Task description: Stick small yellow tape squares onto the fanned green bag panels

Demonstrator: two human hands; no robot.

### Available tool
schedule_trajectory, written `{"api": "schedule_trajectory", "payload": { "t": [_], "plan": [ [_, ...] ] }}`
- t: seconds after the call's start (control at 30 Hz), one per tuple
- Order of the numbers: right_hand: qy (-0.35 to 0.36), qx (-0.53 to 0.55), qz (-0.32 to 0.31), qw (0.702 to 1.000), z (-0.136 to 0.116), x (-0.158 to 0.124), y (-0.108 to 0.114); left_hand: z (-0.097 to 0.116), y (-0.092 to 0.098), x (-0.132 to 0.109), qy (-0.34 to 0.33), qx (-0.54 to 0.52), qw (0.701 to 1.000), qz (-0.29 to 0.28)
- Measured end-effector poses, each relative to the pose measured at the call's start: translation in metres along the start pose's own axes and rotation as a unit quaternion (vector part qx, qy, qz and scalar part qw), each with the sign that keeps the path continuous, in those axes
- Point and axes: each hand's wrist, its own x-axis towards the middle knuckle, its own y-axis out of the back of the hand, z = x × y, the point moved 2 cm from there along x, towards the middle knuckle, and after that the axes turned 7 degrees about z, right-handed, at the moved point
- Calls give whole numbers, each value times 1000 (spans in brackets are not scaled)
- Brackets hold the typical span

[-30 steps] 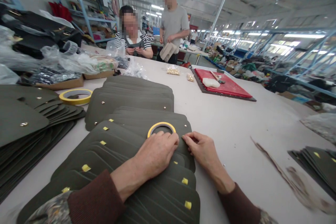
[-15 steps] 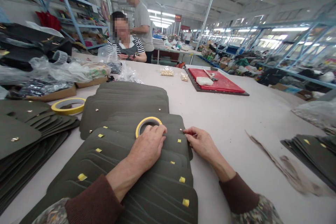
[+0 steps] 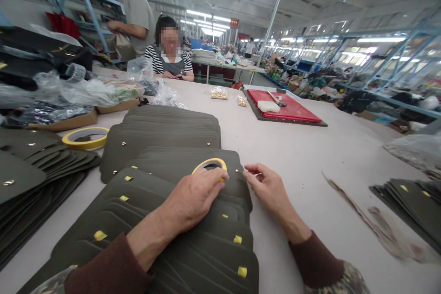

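Observation:
My left hand [image 3: 193, 197] rests on a fanned stack of dark green leather panels [image 3: 165, 234], its fingers curled over the near edge of a small yellow tape roll [image 3: 209, 164]. My right hand [image 3: 267, 188] lies just right of the roll, thumb and forefinger pinched together at the stack's top right corner. What they pinch is too small to make out. Small yellow tape tabs [image 3: 237, 239] dot the panels' edges.
More green panel stacks lie behind [image 3: 165, 133], at far left [image 3: 31, 170] and far right [image 3: 409, 202]. A larger yellow tape roll [image 3: 85, 137] sits left. A red mat [image 3: 289, 109] lies beyond. Two other people [image 3: 168, 57] are at the table's far end.
The tape roll has shifted a little right under my left hand, and my right hand has moved slightly up. The standing person has walked left behind the seated one.

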Motion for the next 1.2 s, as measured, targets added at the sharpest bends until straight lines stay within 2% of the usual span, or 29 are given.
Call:
{"api": "schedule_trajectory", "payload": {
  "t": [0.1, 0.17, 0.23, 0.47, 0.6, 0.73, 0.83, 0.93, 1.03, 1.13, 1.2],
  "plan": [
    [52, 80, -57, 994, -18, -10, 1, 3, -2, -3, -20, -34, 999, 7],
    [118, 87, -93, 985, -32, -19, 1, 5, -3, -5, -28, -34, 999, 14],
    [177, 71, -96, 977, -42, -25, -1, 6, -2, -7, -30, -25, 999, 22],
    [198, 64, -84, 975, -44, -29, -6, 9, 0, -9, -33, 50, 998, 16],
    [233, 31, -63, 970, -44, -28, -6, 14, 0, -8, -33, 66, 997, 1],
    [293, -28, -16, 956, -45, -31, -8, 16, -3, -7, -31, 74, 997, -8],
    [319, -68, 33, 945, -48, -36, -10, 15, -4, -6, -11, 79, 997, 14],
    [263, -63, 47, 962, -53, -40, -14, 15, -4, -6, 0, 68, 997, 41],
    [94, 16, 14, 995, -54, -38, -18, 18, -4, -8, -8, 62, 995, 82],
    [-65, 106, 2, 992, -42, -29, -19, 26, -6, -13, -37, 52, 991, 116],
    [-127, 127, 17, 984, -29, -22, -16, 29, -9, -15, -54, 64, 991, 100]
  ]
}}
